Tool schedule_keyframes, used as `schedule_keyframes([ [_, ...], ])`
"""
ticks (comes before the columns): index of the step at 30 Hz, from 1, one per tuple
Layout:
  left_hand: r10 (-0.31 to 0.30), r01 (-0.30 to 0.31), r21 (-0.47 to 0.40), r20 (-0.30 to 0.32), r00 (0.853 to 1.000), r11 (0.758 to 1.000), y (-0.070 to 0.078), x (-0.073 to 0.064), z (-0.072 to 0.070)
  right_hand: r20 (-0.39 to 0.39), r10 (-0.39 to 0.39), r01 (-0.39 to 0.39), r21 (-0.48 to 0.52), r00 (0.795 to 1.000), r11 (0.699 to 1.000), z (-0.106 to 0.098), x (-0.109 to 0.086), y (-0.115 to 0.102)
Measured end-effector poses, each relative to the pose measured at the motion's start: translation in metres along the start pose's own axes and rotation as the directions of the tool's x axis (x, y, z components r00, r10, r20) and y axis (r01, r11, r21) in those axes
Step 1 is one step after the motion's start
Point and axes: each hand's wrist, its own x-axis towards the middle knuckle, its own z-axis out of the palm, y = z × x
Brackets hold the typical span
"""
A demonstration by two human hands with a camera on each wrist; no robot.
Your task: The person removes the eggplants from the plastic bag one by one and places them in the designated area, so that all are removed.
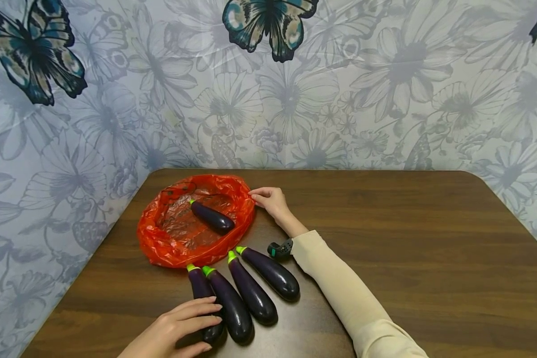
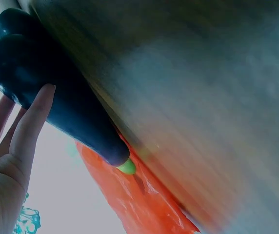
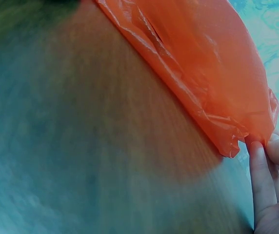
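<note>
A red plastic bag (image 1: pixel 148 237) with a rolled-down rim stands wide open on the table's left half, one eggplant (image 1: pixel 212 219) lying inside. My right hand (image 1: pixel 274 205) pinches the right edge of the rim between thumb and fingers; the right wrist view also shows this grip on the bag (image 3: pixel 212 63). Several dark eggplants (image 1: pixel 252 291) with green stem ends lie in a fanned row in front of the bag. Over the leftmost eggplant (image 1: pixel 199 286), my left hand (image 1: pixel 174 328) lies with spread, fairly straight fingers touching it. The left wrist view shows these fingers against the eggplant (image 2: pixel 76 102).
A brown wooden table (image 1: pixel 407 238) extends to the right of my right arm. Behind it hangs a floral-patterned backdrop (image 1: pixel 290 114) with butterfly decorations (image 1: pixel 270 22). A black device (image 1: pixel 280 249) sits at my right wrist, beside the rightmost eggplant.
</note>
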Motion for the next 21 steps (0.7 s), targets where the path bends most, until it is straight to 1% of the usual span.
schedule_keyframes([
  [4,-0.021,0.021,-0.005,0.010,1.000,1.000,0.0022,0.0032,0.0007,-0.001,0.000,0.000,-0.002,1.000,1.000,-0.0001,-0.0003,-0.0005],
  [6,-0.021,0.021,-0.008,0.006,1.000,1.000,0.0030,0.0044,0.0018,0.001,0.002,-0.002,-0.003,1.000,1.000,0.0000,-0.0003,-0.0006],
  [11,0.013,-0.013,-0.011,-0.023,1.000,1.000,0.0039,0.0066,0.0057,0.004,0.005,-0.005,0.002,1.000,1.000,0.0002,0.0006,-0.0003],
  [14,0.031,-0.032,-0.007,-0.029,0.999,0.999,0.0040,0.0072,0.0071,0.005,0.003,-0.003,0.009,1.000,1.000,0.0000,0.0010,-0.0004],
  [16,0.038,-0.038,-0.010,-0.022,0.999,0.999,0.0046,0.0077,0.0079,0.004,0.003,-0.003,0.008,1.000,1.000,-0.0003,0.0009,-0.0007],
  [21,0.051,-0.050,-0.047,0.023,0.998,0.998,0.0074,0.0098,0.0089,0.006,0.010,-0.010,0.008,1.000,1.000,-0.0008,0.0004,-0.0018],
])
